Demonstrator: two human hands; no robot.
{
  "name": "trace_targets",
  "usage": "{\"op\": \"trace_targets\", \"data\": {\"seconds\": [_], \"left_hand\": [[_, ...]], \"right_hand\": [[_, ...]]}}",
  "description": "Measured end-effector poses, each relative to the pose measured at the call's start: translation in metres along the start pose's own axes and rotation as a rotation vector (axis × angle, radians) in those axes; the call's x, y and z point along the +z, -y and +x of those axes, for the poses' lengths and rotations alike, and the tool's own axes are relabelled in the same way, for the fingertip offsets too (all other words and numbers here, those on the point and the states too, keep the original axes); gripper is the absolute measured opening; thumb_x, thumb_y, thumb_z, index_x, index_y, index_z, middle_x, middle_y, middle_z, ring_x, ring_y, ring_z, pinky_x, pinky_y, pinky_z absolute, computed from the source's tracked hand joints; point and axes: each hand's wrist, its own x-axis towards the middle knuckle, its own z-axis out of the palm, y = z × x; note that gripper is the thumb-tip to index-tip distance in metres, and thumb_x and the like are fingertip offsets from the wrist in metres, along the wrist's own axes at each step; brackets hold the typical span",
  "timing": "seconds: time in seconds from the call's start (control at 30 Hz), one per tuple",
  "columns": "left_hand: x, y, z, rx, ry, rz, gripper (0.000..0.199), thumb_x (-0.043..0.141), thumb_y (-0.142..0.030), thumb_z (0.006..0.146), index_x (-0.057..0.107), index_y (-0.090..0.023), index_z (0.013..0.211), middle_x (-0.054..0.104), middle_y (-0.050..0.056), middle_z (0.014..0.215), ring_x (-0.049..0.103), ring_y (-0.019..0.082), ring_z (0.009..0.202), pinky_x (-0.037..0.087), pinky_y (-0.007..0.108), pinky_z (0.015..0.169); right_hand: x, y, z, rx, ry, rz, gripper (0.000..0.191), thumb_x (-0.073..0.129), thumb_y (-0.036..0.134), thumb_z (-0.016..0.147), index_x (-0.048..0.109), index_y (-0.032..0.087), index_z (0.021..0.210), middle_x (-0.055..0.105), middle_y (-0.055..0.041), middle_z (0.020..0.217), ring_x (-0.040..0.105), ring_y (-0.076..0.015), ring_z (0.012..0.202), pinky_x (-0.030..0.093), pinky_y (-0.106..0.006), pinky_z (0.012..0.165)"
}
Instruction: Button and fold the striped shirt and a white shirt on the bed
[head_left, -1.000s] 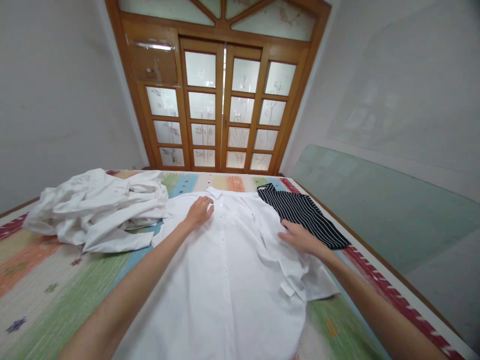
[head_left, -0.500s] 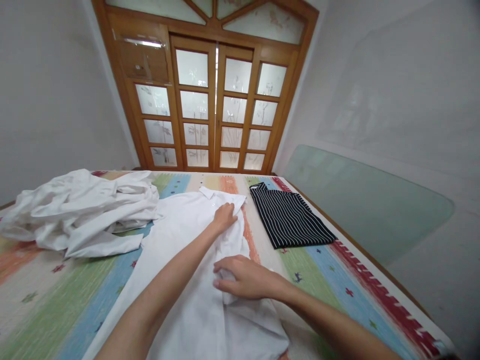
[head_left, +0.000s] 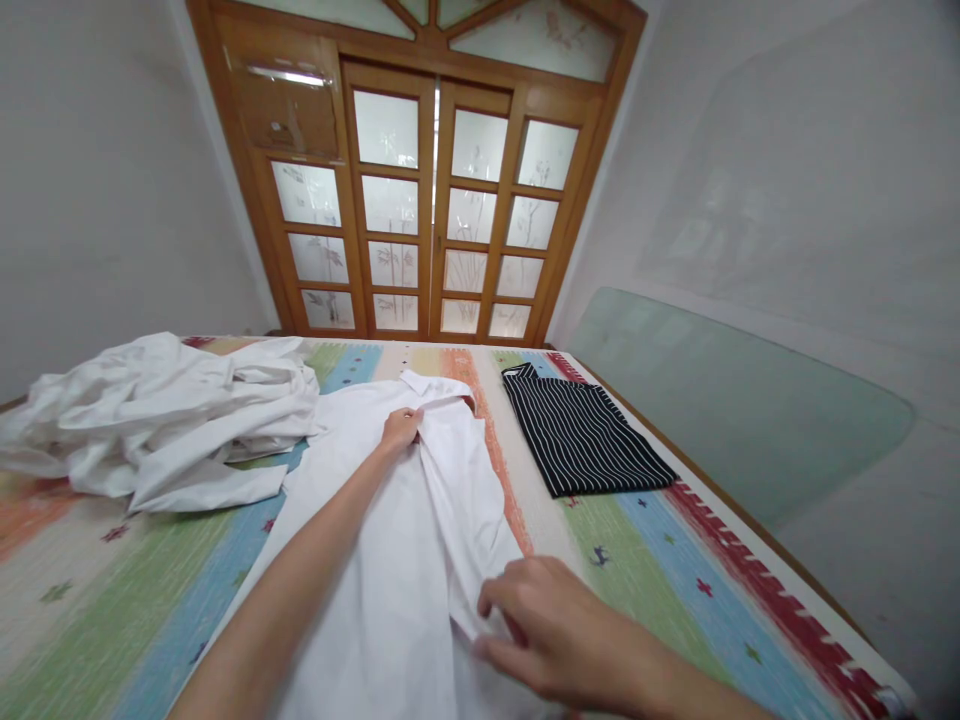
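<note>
L hand pinches white shirt nr collar; R hand half-curled at its R edge, grip unclear. Shirt lies mid-bed, btwn white clothes pile & folded striped garment, on patterned bedspread.

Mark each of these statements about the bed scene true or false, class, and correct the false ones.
1. The left hand touches the shirt near its collar. True.
2. The striped garment lies under the right hand. False: it lies beyond that hand, apart from it.
3. The white heap is on the left of the shirt. True.
4. The cover beneath the clothes is one plain colour. False: it has bands of several colours.
5. The striped garment is black and white. True.
</note>
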Motion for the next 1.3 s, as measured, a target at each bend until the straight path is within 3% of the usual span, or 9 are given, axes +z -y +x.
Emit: {"op": "trace_targets", "data": {"seconds": [0.1, 0.17, 0.27, 0.33, 0.57, 0.73, 0.9, 1.13, 1.3], "left_hand": [[-0.003, 0.005, -0.005, 0.022, -0.026, -0.021, 0.012, 0.057, -0.026, 0.083, 0.065, -0.018, 0.079, 0.07, 0.003, 0.071, 0.067, 0.017, 0.065, 0.049, 0.025, 0.063], [-0.005, 0.009, -0.007, 0.066, -0.059, -0.027, 0.01, 0.057, -0.02, 0.081, 0.065, -0.019, 0.088, 0.072, 0.004, 0.083, 0.068, 0.017, 0.078, 0.05, 0.026, 0.074], [-0.005, 0.014, -0.009, 0.211, -0.05, -0.034, 0.02, 0.05, -0.012, 0.08, 0.066, -0.019, 0.091, 0.073, 0.003, 0.092, 0.067, 0.016, 0.087, 0.05, 0.028, 0.084], [-0.003, 0.017, -0.009, 0.304, -0.002, -0.028, 0.028, 0.045, -0.009, 0.08, 0.068, -0.019, 0.089, 0.074, 0.003, 0.095, 0.067, 0.017, 0.092, 0.05, 0.031, 0.09], [-0.005, 0.022, -0.013, 0.404, -0.019, 0.07, 0.036, 0.041, -0.009, 0.084, 0.07, -0.018, 0.103, 0.07, 0.007, 0.109, 0.061, 0.019, 0.106, 0.045, 0.035, 0.099], [-0.013, 0.022, -0.023, 0.594, -0.004, 0.509, 0.038, 0.044, -0.012, 0.087, 0.062, -0.02, 0.119, 0.065, 0.01, 0.109, 0.057, 0.022, 0.104, 0.046, 0.036, 0.094], [-0.018, 0.022, -0.022, 0.613, -0.007, 0.626, 0.039, 0.043, -0.014, 0.088, 0.06, -0.018, 0.122, 0.064, 0.011, 0.112, 0.057, 0.022, 0.104, 0.044, 0.037, 0.093], [-0.023, 0.026, -0.018, 0.642, -0.081, 0.535, 0.035, 0.043, -0.017, 0.089, 0.063, -0.018, 0.119, 0.065, 0.011, 0.112, 0.055, 0.023, 0.108, 0.045, 0.037, 0.095], [-0.022, 0.027, -0.018, 0.639, -0.095, 0.476, 0.033, 0.041, -0.019, 0.091, 0.063, -0.017, 0.117, 0.066, 0.01, 0.115, 0.057, 0.021, 0.108, 0.045, 0.035, 0.097]], "right_hand": [[-0.003, 0.018, -0.002, -0.259, 0.258, 0.082, 0.019, 0.055, 0.034, 0.09, 0.072, 0.025, 0.09, 0.069, -0.0007, 0.069, 0.06, -0.0158, 0.064, 0.034, -0.023, 0.056], [-0.006, 0.014, 0.007, -0.343, 0.281, 0.162, 0.024, 0.053, 0.034, 0.092, 0.071, 0.023, 0.081, 0.067, 0.0012, 0.065, 0.057, -0.0126, 0.058, 0.033, -0.022, 0.054], [-0.01, -0.018, 0.035, -0.136, -0.031, 0.212, 0.033, 0.048, 0.034, 0.094, 0.068, 0.018, 0.074, 0.066, -0.0006, 0.064, 0.056, -0.0113, 0.057, 0.034, -0.021, 0.056], [-0.012, -0.052, 0.061, 0.059, -0.293, 0.157, 0.023, 0.05, 0.025, 0.09, 0.068, 0.016, 0.081, 0.068, -0.0035, 0.073, 0.059, -0.0135, 0.064, 0.037, -0.022, 0.06], [-0.016, -0.154, 0.145, 0.292, -0.523, 0.226, 0.034, 0.059, 0.016, 0.078, 0.068, 0.015, 0.11, 0.069, -0.0104, 0.111, 0.064, -0.0204, 0.095, 0.048, -0.03, 0.082], [-0.016, -0.174, 0.185, 0.328, -0.433, 0.375, 0.034, 0.067, 0.023, 0.072, 0.071, 0.014, 0.105, 0.073, -0.0062, 0.095, 0.066, -0.0196, 0.081, 0.05, -0.028, 0.074], [-0.019, -0.184, 0.204, 0.337, -0.39, 0.433, 0.013, 0.067, 0.026, 0.069, 0.071, 0.014, 0.071, 0.065, 0.0012, 0.06, 0.06, -0.0149, 0.062, 0.044, -0.023, 0.062], [-0.041, -0.197, 0.198, 0.339, -0.658, 0.83, 0.024, 0.072, 0.039, 0.061, 0.062, 0.017, 0.065, 0.059, 0.0006, 0.06, 0.052, -0.0123, 0.057, 0.038, -0.023, 0.049], [-0.05, -0.212, 0.187, 0.275, -0.891, 1.09, 0.029, 0.07, 0.044, 0.062, 0.052, 0.021, 0.067, 0.062, -0.0028, 0.073, 0.059, -0.0163, 0.071, 0.048, -0.026, 0.062]]}}
